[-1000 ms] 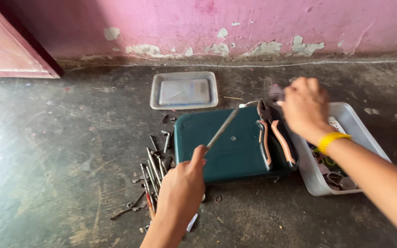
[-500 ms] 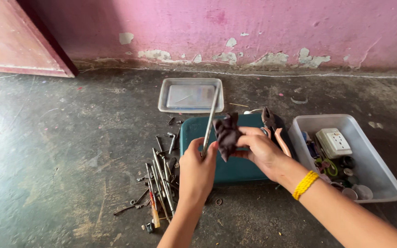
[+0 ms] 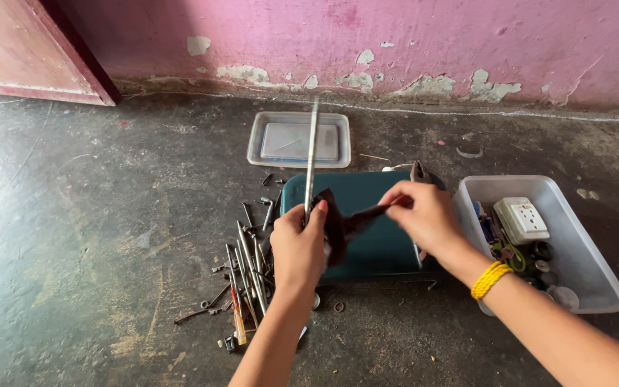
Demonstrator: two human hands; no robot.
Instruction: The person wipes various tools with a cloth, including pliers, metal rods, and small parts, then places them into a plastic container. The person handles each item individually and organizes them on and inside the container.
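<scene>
Concrete floor [image 3: 94, 236], left hand [image 3: 299, 247] gripping metal rod [image 3: 312, 154], right hand [image 3: 424, 215] pinching dark cloth [image 3: 342, 222] beside it

The long thin grey metal rod [image 3: 312, 154] in the left hand [image 3: 299, 247] now stands nearly upright, no longer slanting right as a second ago. The right hand [image 3: 424, 215], then raised over the white plastic bin [image 3: 582, 251], now pinches a dark crumpled cloth [image 3: 342, 222], its other end drawn against the rod's base beside the left hand.
</scene>
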